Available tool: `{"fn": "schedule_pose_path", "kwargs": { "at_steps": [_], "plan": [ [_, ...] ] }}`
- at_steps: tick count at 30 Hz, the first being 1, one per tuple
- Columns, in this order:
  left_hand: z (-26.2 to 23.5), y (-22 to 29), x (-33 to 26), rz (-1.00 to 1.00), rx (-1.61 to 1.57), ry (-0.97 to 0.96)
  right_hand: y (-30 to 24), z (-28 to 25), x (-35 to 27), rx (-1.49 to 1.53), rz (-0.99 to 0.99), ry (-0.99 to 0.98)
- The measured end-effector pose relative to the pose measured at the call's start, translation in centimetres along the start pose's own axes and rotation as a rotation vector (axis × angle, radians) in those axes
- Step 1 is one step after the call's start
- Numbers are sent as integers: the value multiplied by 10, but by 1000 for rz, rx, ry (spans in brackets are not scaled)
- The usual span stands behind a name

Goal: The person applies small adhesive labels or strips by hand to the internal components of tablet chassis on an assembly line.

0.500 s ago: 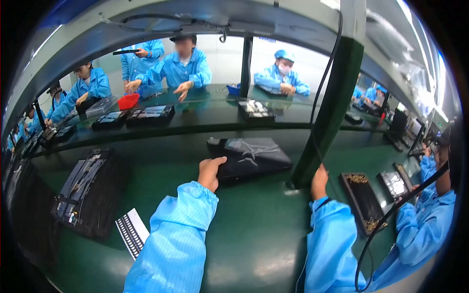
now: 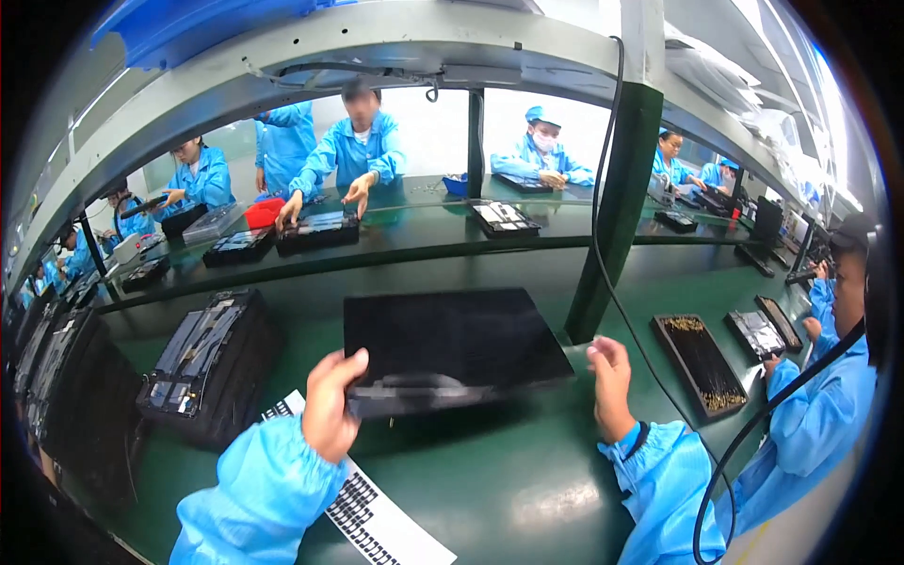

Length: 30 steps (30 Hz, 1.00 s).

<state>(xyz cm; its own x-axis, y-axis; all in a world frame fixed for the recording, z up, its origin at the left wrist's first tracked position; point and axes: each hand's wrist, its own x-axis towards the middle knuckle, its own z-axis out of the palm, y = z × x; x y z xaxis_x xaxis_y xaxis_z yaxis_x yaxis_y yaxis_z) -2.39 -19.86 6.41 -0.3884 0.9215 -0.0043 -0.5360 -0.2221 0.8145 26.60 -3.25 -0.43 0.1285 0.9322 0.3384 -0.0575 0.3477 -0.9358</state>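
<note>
A flat black rectangular tray with a glossy strip along its near edge is tilted above the green bench in front of me. My left hand grips its left near corner, with the thumb on top and the fingers beneath. By the right near corner, just short of it, is my right hand, fingers bent but apart and holding nothing. Beneath and beside my left hand lies a white strip sheet with rows of small black pieces. What the tray holds, if anything, I cannot make out.
Stacked black trays of parts stand at the left. On the right are a dark tray of small gold-coloured pieces and a green post with a hanging cable. Across the raised shelf, co-workers in blue handle trays; another person sits at right.
The black tray has come nearer and tipped, showing its broad dark face. My left hand moved nearer and leftward with it. My right hand has come away from the post toward the tray's right corner.
</note>
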Motion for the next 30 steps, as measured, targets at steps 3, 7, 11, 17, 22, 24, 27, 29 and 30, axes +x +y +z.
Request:
{"fn": "schedule_pose_path", "kwargs": {
  "at_steps": [3,7,11,17,22,24,27,29,30],
  "plan": [
    [-3,-18,-43,-191,63,9,-34,-3,-49,101,222,-250],
    [-23,-47,-84,-177,306,-45,-58,-21,-83,-239,-6,-436],
    [-35,-42,-100,8,655,-248,-70,-36,-96,-426,-227,-572],
    [-38,-9,-104,403,1394,-782,-94,-51,-103,-609,-320,-905],
    [-41,-21,-97,635,1557,-809,-86,-53,-100,-756,-337,-935],
    [-44,-23,-98,726,1577,-786,-85,-49,-102,-741,-382,-918],
    [-41,-18,-100,801,1608,-754,-92,-46,-99,-681,-411,-848],
    [-37,-12,-95,870,1580,-756,-95,-47,-93,-611,-367,-830],
    [-35,-9,-89,906,1554,-751,-95,-49,-92,-544,-319,-800]
  ]
}}
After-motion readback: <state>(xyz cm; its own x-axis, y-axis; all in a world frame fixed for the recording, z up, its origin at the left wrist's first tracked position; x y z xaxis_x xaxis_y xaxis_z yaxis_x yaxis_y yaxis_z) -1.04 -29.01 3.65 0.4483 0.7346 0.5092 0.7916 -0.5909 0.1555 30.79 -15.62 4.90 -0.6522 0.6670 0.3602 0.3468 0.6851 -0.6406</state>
